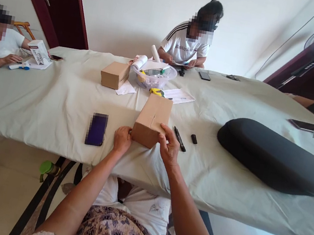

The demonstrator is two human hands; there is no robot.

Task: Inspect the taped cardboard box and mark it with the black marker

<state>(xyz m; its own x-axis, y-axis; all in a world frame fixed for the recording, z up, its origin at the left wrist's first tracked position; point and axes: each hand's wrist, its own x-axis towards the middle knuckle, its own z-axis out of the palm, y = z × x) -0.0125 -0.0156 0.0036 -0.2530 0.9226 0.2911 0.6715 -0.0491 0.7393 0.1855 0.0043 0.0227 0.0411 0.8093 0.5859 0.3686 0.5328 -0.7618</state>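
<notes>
The cardboard box [152, 118] sits on the cloth-covered table [56, 108] straight ahead of the person, its long axis running away from the body. Both hands hold its near end, neither one nearer. The left hand [122, 139] is curled against the near-left corner, and the right hand [168, 145] has its fingers wrapped over the near-right edge. The left fingertips are tucked away, so that grip only seems closed. A marker [179, 138] lies just beside the right hand.
</notes>
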